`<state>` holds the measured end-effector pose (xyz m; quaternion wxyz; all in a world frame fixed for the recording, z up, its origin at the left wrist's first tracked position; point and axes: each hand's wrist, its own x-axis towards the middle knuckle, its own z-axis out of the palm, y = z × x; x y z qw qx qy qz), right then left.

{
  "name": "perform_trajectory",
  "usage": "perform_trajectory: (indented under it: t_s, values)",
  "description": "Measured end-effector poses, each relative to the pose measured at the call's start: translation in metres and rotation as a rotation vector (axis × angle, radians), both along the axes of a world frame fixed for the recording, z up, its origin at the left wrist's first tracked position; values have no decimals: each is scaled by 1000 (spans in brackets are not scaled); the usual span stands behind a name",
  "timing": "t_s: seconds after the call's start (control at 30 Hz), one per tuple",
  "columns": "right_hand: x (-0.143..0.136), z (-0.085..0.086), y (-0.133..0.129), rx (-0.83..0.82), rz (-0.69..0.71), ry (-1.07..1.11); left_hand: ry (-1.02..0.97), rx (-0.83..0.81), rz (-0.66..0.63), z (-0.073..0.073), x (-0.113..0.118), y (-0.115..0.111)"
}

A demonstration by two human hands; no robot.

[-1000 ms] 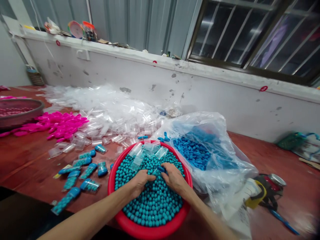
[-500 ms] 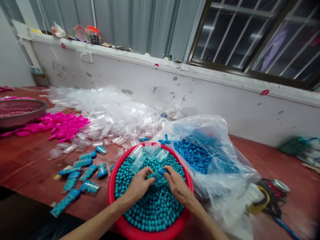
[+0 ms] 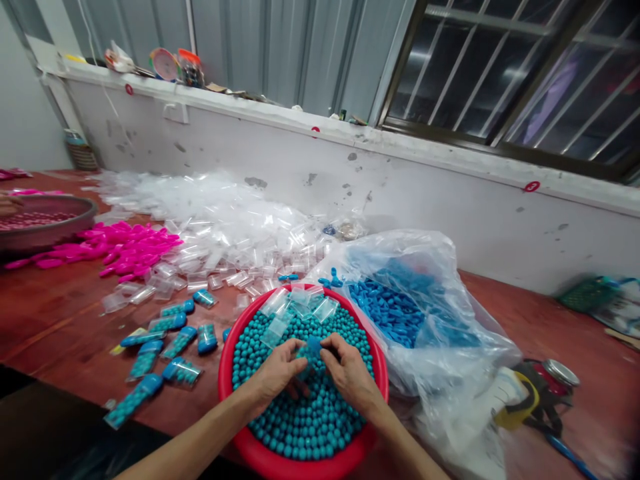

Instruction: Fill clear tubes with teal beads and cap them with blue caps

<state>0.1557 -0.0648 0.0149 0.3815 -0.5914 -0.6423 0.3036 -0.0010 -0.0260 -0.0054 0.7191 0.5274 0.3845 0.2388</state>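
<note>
A red basin point(image 3: 227, 373) full of round teal beads point(image 3: 300, 427) stands in front of me. Above the beads, my left hand point(image 3: 277, 373) is closed on a small clear plastic tube, largely covered by the fingers and blurred against the beads. My right hand point(image 3: 350, 373) pinches a blue cap point(image 3: 314, 345) at the tube's upper end; whether it is fully seated I cannot tell. Several empty clear tubes point(image 3: 276, 330) lie on the beads at the basin's far side. Left of the basin lie several bead-filled tubes with blue caps point(image 3: 145, 360).
A clear bag point(image 3: 480, 333) of blue caps point(image 3: 385, 310) lies right of the basin. Behind spreads a heap of clear tubes point(image 3: 210, 207). Pink pieces point(image 3: 133, 247) and a dark bowl point(image 3: 83, 217) with another person's hand point(image 3: 7, 204) are left. A tape roll point(image 3: 523, 400) sits right.
The blue cap in my right hand has moved left, onto the tube's end at my left hand. Another person's hand has come into view over the bowl at the left.
</note>
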Motion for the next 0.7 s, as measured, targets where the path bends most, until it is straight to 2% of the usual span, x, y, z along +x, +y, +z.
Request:
perform_trajectory:
  t_s: [0.2, 0.37, 0.53, 0.7]
  values:
    - [-3, -8, 3, -157, -6, 265, -88, 47, -42, -3, -3, -2]
    - [0, -11, 4, -102, -32, 243, -111, 7, -79, -3, -2, -6]
    - [2, -8, 3, -157, 2, 294, -150, -49, -8, -8, -4, -5]
    - [1, -8, 3, -162, -8, 359, -131, 6, -13, -8, -5, -3]
